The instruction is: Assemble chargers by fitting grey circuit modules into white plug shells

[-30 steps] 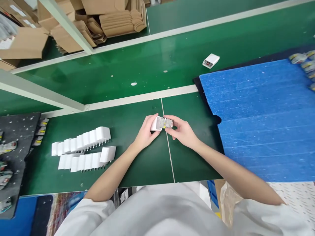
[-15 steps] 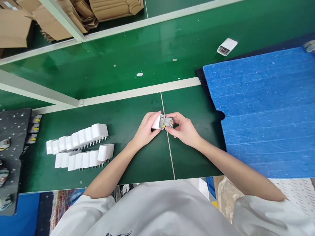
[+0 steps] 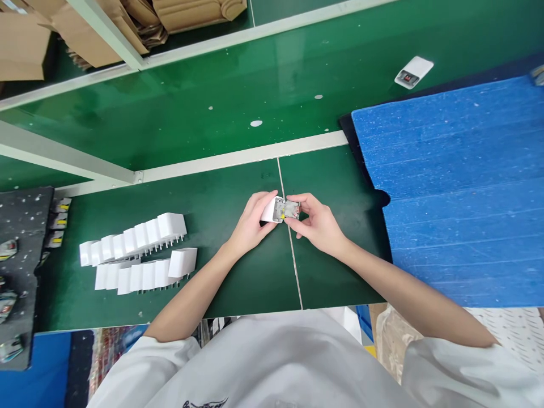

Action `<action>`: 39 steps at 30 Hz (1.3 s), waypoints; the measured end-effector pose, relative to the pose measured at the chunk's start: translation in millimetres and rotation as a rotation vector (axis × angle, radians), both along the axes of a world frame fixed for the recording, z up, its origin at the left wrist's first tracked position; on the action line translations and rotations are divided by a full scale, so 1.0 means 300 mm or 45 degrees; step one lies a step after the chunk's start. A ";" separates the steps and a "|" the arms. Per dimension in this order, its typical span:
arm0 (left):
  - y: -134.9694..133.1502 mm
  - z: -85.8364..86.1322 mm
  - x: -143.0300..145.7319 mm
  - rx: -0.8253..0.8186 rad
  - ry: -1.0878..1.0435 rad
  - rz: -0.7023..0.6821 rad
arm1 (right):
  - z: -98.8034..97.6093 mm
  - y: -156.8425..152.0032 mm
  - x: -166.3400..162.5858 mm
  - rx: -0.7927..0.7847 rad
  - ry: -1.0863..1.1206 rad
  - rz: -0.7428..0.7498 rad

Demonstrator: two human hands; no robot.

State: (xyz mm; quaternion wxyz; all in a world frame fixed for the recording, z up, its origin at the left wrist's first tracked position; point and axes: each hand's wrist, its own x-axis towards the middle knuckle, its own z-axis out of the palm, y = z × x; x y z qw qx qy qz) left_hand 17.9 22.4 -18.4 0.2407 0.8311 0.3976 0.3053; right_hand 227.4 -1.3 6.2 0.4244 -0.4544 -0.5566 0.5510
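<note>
My left hand (image 3: 251, 222) grips a white plastic charger housing (image 3: 268, 211), its open end facing right. Between the fingertips of my right hand (image 3: 317, 221) is a grey circuit assembly (image 3: 292, 209) with a bit of yellow on it. The assembly lies at the mouth of the housing; how deep it sits inside I cannot tell. Both hands are closed over the middle of the green bench, near its pale seam. To the left stand two rows of white charger housings (image 3: 140, 235) with pins showing along their lower edges.
A blue sheet (image 3: 450, 192) covers the right side of the bench. One white housing (image 3: 419, 69) lies beyond it on the green surface. At far left, a black board (image 3: 17, 226) holds several circuit assemblies. Cardboard (image 3: 191, 14) is stacked on the shelf above the pale rail.
Both hands keep their grip on the housing and the circuit assembly, almost unmoved. In view, the lone housing at the back appears farther right and slightly higher.
</note>
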 end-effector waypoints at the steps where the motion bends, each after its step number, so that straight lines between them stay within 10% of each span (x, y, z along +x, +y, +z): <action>1: 0.000 0.000 0.000 -0.001 -0.001 0.000 | 0.000 0.000 0.000 -0.005 0.003 0.000; 18: -0.001 -0.002 0.002 0.001 -0.001 -0.014 | -0.003 0.002 0.006 0.102 -0.135 0.027; 39: -0.004 -0.005 0.012 0.217 -0.112 -0.002 | -0.024 -0.033 0.011 0.929 -0.795 0.054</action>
